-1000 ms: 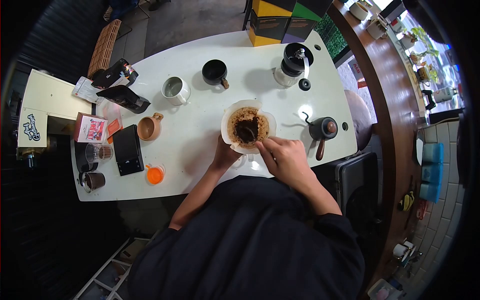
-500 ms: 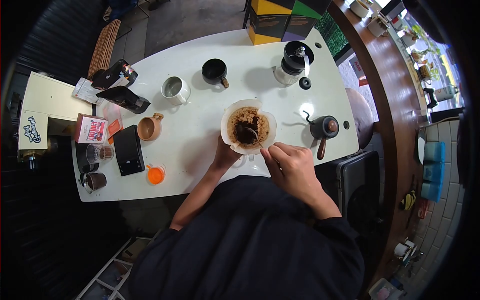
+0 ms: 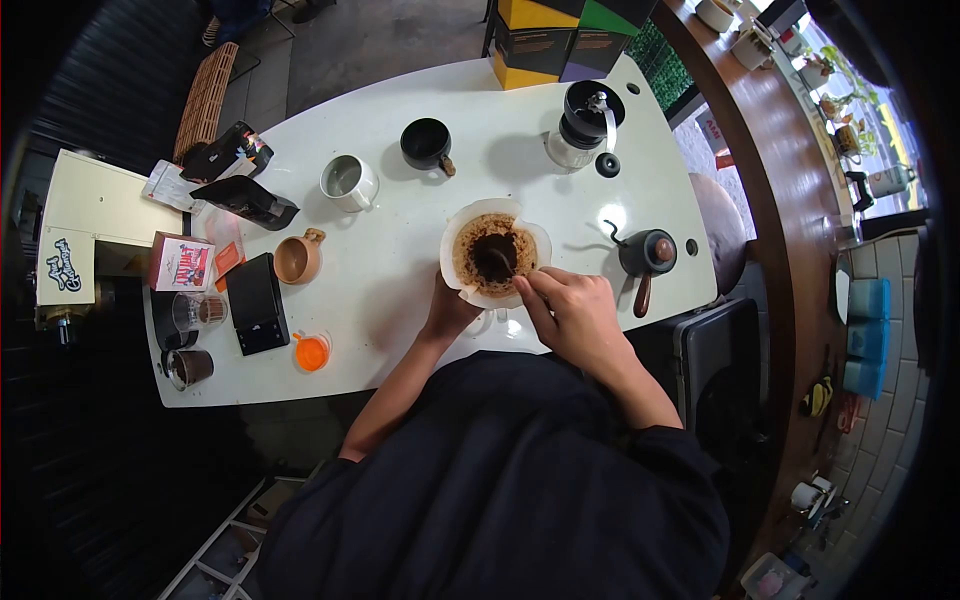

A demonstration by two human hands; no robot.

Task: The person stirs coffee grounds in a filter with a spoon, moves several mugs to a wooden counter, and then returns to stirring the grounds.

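A coffee dripper lined with a white paper filter (image 3: 533,232) stands near the front of the table, in front of my body. Wet, dark coffee grounds (image 3: 489,262) lie inside, with paler brown grounds clinging round the wall. My left hand (image 3: 452,304) is closed round the dripper's near left side, its fingertips hidden beneath the filter rim. Over the near right rim, my right hand (image 3: 572,310) pinches a thin spoon (image 3: 507,262). The spoon's lower end dips into the grounds and cannot be seen. What stands beneath the dripper is mostly hidden.
Right of the dripper stands a black gooseneck kettle (image 3: 648,252); behind it, a hand grinder (image 3: 588,122). A black cup (image 3: 427,145), a grey mug (image 3: 349,182) and a tan cup (image 3: 297,258) stand left, near a black scale (image 3: 260,305) and an orange-topped item (image 3: 312,351).
My right hand has shifted slightly left and up with the spoon, whose visible part has changed angle in the grounds. The middle of the grounds looks darker and more hollow. My left hand stays put.
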